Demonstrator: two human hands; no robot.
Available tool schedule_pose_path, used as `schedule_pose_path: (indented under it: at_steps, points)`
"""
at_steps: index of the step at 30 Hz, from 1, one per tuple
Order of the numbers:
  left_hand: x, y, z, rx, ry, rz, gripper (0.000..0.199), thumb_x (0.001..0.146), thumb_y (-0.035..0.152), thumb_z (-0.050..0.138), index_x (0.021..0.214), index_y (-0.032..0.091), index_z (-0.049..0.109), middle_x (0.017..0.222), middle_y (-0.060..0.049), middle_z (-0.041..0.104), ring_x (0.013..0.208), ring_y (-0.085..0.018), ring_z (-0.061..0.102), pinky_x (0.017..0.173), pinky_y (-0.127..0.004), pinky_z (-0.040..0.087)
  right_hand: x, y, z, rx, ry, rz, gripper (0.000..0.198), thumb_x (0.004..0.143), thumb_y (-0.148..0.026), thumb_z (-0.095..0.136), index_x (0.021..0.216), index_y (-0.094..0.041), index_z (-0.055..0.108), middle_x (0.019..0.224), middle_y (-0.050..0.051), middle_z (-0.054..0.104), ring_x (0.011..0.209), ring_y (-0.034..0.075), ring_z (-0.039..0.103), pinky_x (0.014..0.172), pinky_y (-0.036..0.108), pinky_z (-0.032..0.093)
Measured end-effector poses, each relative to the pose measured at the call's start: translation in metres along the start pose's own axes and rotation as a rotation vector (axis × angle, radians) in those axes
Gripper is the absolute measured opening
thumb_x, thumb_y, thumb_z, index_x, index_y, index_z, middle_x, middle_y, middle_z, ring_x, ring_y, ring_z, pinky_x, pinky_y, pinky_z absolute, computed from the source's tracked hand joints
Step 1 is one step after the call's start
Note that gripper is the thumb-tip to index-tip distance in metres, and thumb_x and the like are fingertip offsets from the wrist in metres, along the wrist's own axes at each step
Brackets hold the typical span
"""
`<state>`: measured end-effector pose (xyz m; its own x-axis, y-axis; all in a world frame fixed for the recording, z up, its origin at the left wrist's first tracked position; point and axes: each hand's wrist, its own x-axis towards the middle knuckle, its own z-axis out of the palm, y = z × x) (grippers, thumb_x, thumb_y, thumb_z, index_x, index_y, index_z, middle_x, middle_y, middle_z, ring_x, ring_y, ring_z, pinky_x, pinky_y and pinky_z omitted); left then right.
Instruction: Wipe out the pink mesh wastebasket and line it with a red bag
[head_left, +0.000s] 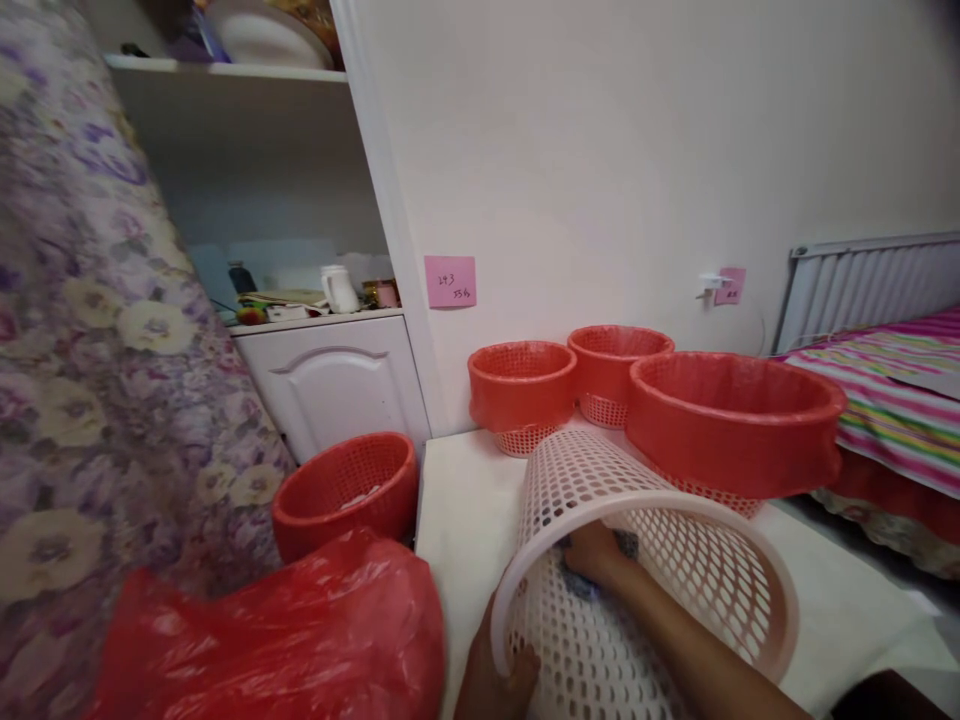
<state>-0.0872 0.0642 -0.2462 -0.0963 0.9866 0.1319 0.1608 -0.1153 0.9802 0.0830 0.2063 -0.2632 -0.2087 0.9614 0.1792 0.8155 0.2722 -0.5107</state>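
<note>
At the near edge of the white table (465,500) the left hand (499,680) grips the rim of a white perforated basket (600,480), fingers curled over the lip from outside, so that the basket lies tipped on its side with its open mouth toward the person. The right hand (592,555) reaches deep into that basket, its forearm passing through the mouth, and it presses a bluish-grey cloth (626,545) against the inner wall; the fingers are closed down on the cloth. Just left of the table's near left corner, off its surface, lies a crumpled red plastic bag (285,630), and beyond it stands a red basket (345,490) without a liner, beside the table's left edge. Farther along the table, toward its far edge, stand three baskets lined with red bags: a large one (735,420) on the right, just behind the white basket, a smaller one (521,395) at the far left corner, and another (619,370) between them at the back, near the wall. A pink note (450,281) is stuck on the wall above them.
</note>
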Motion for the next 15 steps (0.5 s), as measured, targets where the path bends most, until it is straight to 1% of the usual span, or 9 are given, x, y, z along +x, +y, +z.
schedule_pose_path:
  at_steps: [2, 5, 7, 9, 11, 12, 13, 14, 15]
  points:
    - [-0.001, -0.002, 0.0, -0.047, -0.028, 0.002, 0.069, 0.071, 0.032, 0.059, 0.135, 0.01, 0.043, 0.135, -0.016, 0.055, 0.13, -0.033, 0.045, 0.104, -0.048, 0.042, -0.02, -0.004, -0.005, -0.007, -0.038, -0.024, 0.066, 0.056, -0.006, 0.057, 0.121, -0.015, 0.056, 0.121, 0.015, 0.059, 0.112, 0.031, 0.055, 0.092, 0.041, 0.044]
    - [-0.001, -0.011, -0.001, -0.03, -0.067, 0.007, 0.066, 0.076, 0.037, 0.056, 0.133, 0.007, 0.045, 0.131, -0.018, 0.058, 0.124, -0.031, 0.052, 0.101, -0.043, 0.046, -0.067, -0.012, -0.008, -0.016, -0.095, -0.075, 0.062, 0.051, -0.003, 0.056, 0.111, -0.015, 0.06, 0.111, 0.014, 0.061, 0.104, 0.03, 0.057, 0.09, 0.04, 0.045]
    - [0.0, -0.017, -0.003, 0.032, -0.048, 0.004, 0.063, 0.077, 0.04, 0.055, 0.131, 0.006, 0.047, 0.126, -0.019, 0.062, 0.12, -0.03, 0.055, 0.097, -0.041, 0.05, -0.1, -0.017, -0.007, -0.01, -0.162, -0.114, 0.062, 0.055, -0.005, 0.057, 0.116, -0.018, 0.058, 0.119, 0.014, 0.058, 0.109, 0.03, 0.054, 0.092, 0.04, 0.044]
    - [0.0, -0.017, -0.006, 0.079, -0.018, 0.017, 0.059, 0.079, 0.04, 0.054, 0.127, 0.007, 0.052, 0.119, -0.017, 0.067, 0.115, -0.03, 0.059, 0.094, -0.04, 0.052, -0.126, -0.018, -0.006, 0.017, -0.276, -0.14, 0.049, 0.067, -0.012, 0.055, 0.115, -0.021, 0.059, 0.118, 0.013, 0.059, 0.108, 0.029, 0.055, 0.09, 0.04, 0.044]
    - [0.001, -0.01, -0.01, 0.116, 0.012, 0.058, 0.052, 0.08, 0.039, 0.053, 0.122, 0.009, 0.057, 0.114, -0.016, 0.069, 0.111, -0.03, 0.061, 0.096, -0.041, 0.05, -0.139, -0.016, -0.008, 0.137, -0.385, -0.205, 0.032, 0.075, -0.021, 0.054, 0.105, -0.025, 0.063, 0.11, 0.009, 0.063, 0.102, 0.026, 0.058, 0.087, 0.036, 0.046]
    - [0.001, -0.003, -0.012, 0.143, 0.031, 0.083, 0.049, 0.08, 0.038, 0.053, 0.121, 0.01, 0.058, 0.115, -0.015, 0.069, 0.111, -0.03, 0.061, 0.098, -0.041, 0.049, -0.142, -0.014, -0.01, 0.226, -0.432, -0.248, 0.025, 0.075, -0.024, 0.055, 0.098, -0.027, 0.065, 0.104, 0.006, 0.065, 0.098, 0.024, 0.06, 0.085, 0.033, 0.046]
    - [0.0, 0.004, -0.014, 0.169, 0.056, 0.101, 0.048, 0.081, 0.039, 0.053, 0.119, 0.011, 0.059, 0.117, -0.014, 0.068, 0.113, -0.03, 0.06, 0.1, -0.041, 0.047, -0.143, -0.013, -0.012, 0.318, -0.459, -0.289, 0.023, 0.072, -0.026, 0.059, 0.094, -0.028, 0.065, 0.1, 0.003, 0.066, 0.095, 0.022, 0.061, 0.084, 0.031, 0.046]
    - [0.0, 0.012, -0.015, 0.185, 0.086, 0.107, 0.047, 0.081, 0.04, 0.053, 0.119, 0.012, 0.059, 0.118, -0.013, 0.067, 0.114, -0.03, 0.059, 0.101, -0.041, 0.046, -0.141, -0.011, -0.016, 0.397, -0.464, -0.321, 0.027, 0.068, -0.024, 0.061, 0.094, -0.029, 0.065, 0.099, 0.001, 0.067, 0.093, 0.021, 0.061, 0.084, 0.029, 0.046]
    - [-0.001, 0.019, -0.015, 0.184, 0.115, 0.102, 0.048, 0.081, 0.041, 0.054, 0.12, 0.013, 0.059, 0.118, -0.012, 0.067, 0.114, -0.03, 0.059, 0.102, -0.041, 0.046, -0.138, -0.01, -0.021, 0.451, -0.437, -0.335, 0.034, 0.065, -0.02, 0.06, 0.097, -0.029, 0.064, 0.101, 0.0, 0.067, 0.094, 0.02, 0.061, 0.085, 0.029, 0.046]
